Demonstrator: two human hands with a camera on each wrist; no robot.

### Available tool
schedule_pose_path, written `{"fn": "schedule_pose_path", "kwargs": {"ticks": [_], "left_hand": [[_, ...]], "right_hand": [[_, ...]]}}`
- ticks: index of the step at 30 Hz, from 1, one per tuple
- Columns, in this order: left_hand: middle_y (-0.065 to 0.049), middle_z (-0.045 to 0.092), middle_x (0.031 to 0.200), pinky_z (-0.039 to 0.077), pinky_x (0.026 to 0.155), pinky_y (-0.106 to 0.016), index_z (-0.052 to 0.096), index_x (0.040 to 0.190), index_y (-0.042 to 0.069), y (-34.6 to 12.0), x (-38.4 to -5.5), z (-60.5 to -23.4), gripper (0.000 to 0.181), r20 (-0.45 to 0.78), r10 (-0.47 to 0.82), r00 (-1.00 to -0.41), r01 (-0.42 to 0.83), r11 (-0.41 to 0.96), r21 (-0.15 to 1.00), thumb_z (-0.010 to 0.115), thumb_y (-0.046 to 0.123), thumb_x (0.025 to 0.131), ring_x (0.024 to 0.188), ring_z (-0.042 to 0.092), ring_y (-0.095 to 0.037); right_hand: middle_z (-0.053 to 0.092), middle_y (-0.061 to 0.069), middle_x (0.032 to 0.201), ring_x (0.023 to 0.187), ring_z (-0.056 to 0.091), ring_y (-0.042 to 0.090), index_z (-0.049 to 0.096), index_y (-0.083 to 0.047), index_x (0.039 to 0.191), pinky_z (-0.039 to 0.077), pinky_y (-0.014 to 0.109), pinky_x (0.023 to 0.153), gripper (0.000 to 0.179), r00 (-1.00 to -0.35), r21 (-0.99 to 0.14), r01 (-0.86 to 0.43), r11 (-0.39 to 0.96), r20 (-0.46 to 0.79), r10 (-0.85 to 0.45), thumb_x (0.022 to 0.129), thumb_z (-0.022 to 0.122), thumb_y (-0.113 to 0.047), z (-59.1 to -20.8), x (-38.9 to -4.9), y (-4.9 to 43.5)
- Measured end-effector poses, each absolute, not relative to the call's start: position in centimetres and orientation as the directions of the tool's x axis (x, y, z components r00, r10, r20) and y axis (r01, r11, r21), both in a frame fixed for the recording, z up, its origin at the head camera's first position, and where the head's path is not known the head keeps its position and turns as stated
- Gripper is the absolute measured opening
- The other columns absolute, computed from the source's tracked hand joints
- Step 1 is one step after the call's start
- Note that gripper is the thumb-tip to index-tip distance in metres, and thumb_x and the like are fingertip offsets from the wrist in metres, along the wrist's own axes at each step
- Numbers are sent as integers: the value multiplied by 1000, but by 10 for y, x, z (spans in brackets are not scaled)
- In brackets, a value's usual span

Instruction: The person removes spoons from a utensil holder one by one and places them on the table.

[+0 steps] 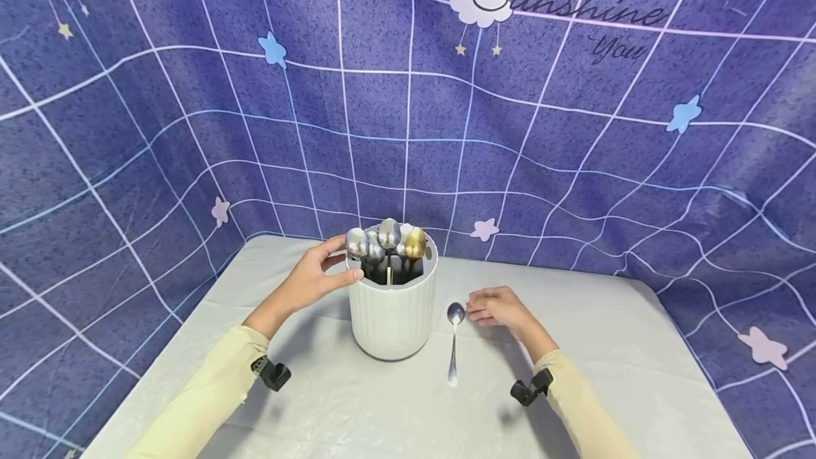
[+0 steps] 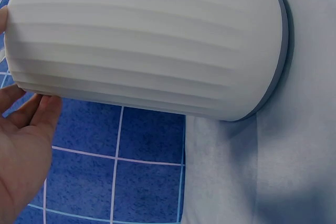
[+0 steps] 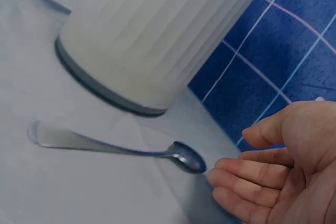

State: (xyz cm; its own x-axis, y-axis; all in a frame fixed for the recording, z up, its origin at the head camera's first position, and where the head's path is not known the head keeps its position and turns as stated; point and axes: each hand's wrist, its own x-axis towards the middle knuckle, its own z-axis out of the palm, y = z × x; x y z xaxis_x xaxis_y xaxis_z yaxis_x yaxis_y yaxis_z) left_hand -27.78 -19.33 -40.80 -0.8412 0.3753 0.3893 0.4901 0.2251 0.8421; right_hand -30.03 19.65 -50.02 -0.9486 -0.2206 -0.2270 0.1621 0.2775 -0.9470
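Observation:
A white ribbed utensil holder (image 1: pixel 392 321) stands upright on the table, with several silver spoon heads and one gold spoon head (image 1: pixel 415 243) poking out of its top. My left hand (image 1: pixel 311 276) grips the holder's upper left side, thumb at the front of the rim and fingers round towards the back. In the left wrist view those fingers (image 2: pixel 47 111) meet the ribbed wall near the top. Right of the holder lies a silver spoon (image 3: pixel 100 144), bowl pointing away from me. My right hand (image 1: pixel 500 309) holds nothing, its loosely bent fingertips close beside the spoon's bowl.
A pale cloth covers the table (image 1: pixel 599 346). Behind and on both sides hangs a blue-purple curtain (image 1: pixel 382 105) with grid lines, stars and clouds. Each sleeve carries a small black wrist camera, such as the left camera (image 1: pixel 273 374).

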Motion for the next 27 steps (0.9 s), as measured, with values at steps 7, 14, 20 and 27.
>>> {"fn": "schedule_pose_path", "kwargs": {"ticks": [7,14,20,27], "left_hand": [[-18,49,150,42,117,-27,48,148,-3,-193,-281,-410,64,395,375,-838,494,217,842,75,5,90,138,46,-33],[-19,49,150,42,117,-28,48,148,-4,-194,-279,-411,64,391,372,-842,489,219,845,75,4,90,139,46,-33],[-19,49,151,42,117,-29,48,148,-5,-194,-278,-412,64,395,364,-844,489,217,845,75,3,90,139,46,-32],[-20,47,152,43,116,-28,47,148,-5,-193,-280,-412,66,391,358,-848,484,221,847,75,4,90,139,46,-34]], "right_hand": [[72,24,112,87,72,20,55,15,133,63,34,82,44,-961,-958,110,266,-171,-216,97,63,-8,-471,-299,196],[70,25,121,97,71,26,56,11,136,63,36,87,42,-959,-951,-18,310,-71,-273,100,60,-10,-432,-292,190],[69,24,124,105,70,32,61,6,134,62,39,88,41,-945,-911,-145,386,12,-327,100,65,-16,-391,-290,178],[74,15,115,101,70,26,68,-1,129,62,39,85,35,-925,-826,-311,469,150,-348,100,66,-21,-346,-289,162]]}}
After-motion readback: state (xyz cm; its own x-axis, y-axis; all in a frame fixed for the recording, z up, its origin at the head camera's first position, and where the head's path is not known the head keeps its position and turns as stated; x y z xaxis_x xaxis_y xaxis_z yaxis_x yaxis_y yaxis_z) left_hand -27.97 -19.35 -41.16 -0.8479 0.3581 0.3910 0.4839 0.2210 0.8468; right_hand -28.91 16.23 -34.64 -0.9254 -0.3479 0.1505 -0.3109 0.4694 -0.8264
